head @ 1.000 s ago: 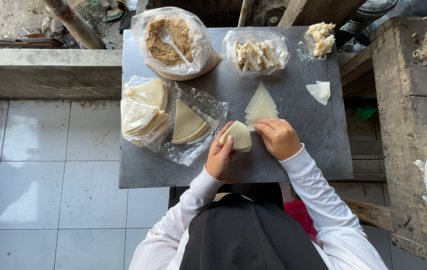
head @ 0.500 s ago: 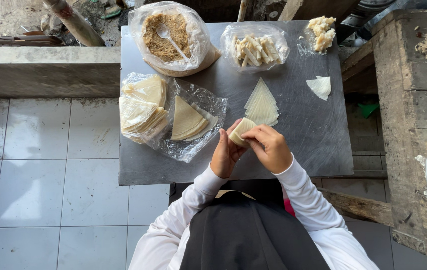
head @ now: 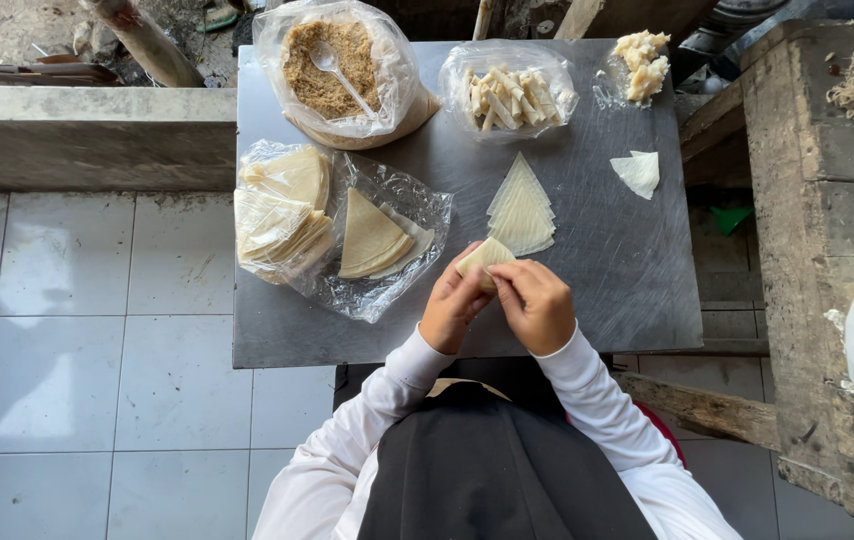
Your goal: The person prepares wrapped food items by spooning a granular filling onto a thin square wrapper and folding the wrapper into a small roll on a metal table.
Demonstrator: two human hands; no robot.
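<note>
Pale folded pastry wrapper (head: 484,258), held above the near edge of the grey metal surface (head: 627,290); left hand (head: 455,308) and right hand (head: 539,305) both closed on it, fingers pinching its sides. Just beyond: stack of triangular wrappers (head: 522,208). Left: plastic-wrapped wrapper stacks (head: 287,215). Far edge: bag of brown crumb filling (head: 332,70) with spoon (head: 339,72); bag of pale sticks (head: 509,92).

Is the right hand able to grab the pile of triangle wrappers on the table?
Probably yes. The right hand is just below the pile of triangle wrappers with bare table between them. But both hands are busy holding a folded wrapper, so it would need to let go first.
</note>
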